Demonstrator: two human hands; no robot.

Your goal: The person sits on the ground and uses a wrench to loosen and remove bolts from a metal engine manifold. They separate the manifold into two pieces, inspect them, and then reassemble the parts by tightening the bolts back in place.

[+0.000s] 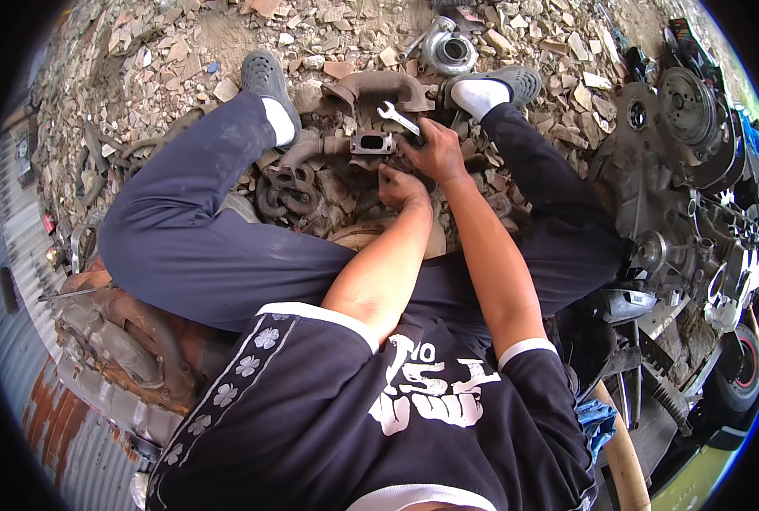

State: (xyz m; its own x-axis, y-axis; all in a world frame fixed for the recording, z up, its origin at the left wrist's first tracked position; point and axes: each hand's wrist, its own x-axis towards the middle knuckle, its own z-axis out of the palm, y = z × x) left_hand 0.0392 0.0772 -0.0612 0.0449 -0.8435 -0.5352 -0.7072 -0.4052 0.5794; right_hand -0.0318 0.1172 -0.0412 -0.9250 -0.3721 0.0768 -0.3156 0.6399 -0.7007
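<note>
In front of me, between my legs, lies a rusty exhaust manifold (311, 152) with a squarish flange (372, 144) facing up. A silver open-end wrench (400, 118) is gripped in my right hand (437, 153), its jaw pointing up and to the left, clear of the flange. That hand's fingers rest close to the flange's right side. My left hand (403, 189) is closed just below the flange, fingertips pinched near its lower edge. Whatever they pinch is too small or hidden to name. Beyond the flange sits another rusty curved pipe casting (378, 86).
A turbocharger (449, 51) lies on the stony ground (175, 60) near my right foot. Greasy metal parts (652, 187) crowd my right side. A rusty engine casting (124, 341) stands at left beside corrugated sheet metal (51, 417). Rusty curved pieces (284, 192) lie near the manifold.
</note>
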